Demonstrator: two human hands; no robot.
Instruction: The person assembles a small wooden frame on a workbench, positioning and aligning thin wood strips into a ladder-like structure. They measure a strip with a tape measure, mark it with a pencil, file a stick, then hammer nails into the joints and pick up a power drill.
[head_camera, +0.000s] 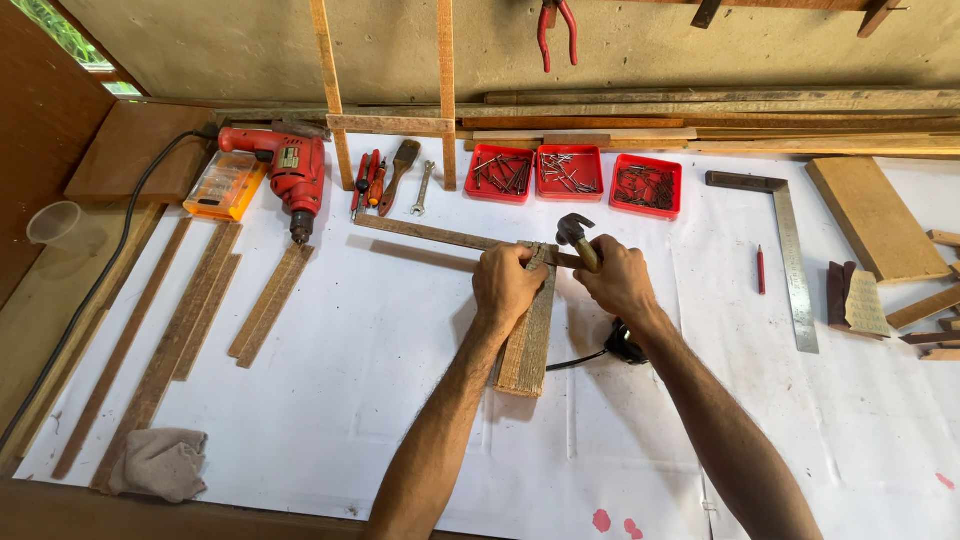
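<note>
The left hand (507, 283) is curled over the far end of a short weathered wooden board (528, 335), fingers pressed together and wrapped around its top where it meets a long thin wooden strip (440, 237) running leftward across the white paper-covered workbench (380, 400). The right hand (618, 280) grips the wooden handle of a steel-headed claw hammer (575, 232), fingers closed tight around it, with the head standing just above the joint between board and strip. The board lies near the middle of the bench, pointing toward the near edge. A black cable (590, 355) shows just right of the board, under the right forearm. Farther back sit three red plastic trays of nails and screws (572, 173), and to their left a red electric drill (290, 170) beside an orange plastic case (225, 185), a paintbrush (400, 172) and a small spanner (422, 188). A steel try square (790, 255) and a red pencil (760, 270) lie to the right. Several long wooden slats (190, 310) lie at the left, with a crumpled grey rag (160, 462) near them.
</note>
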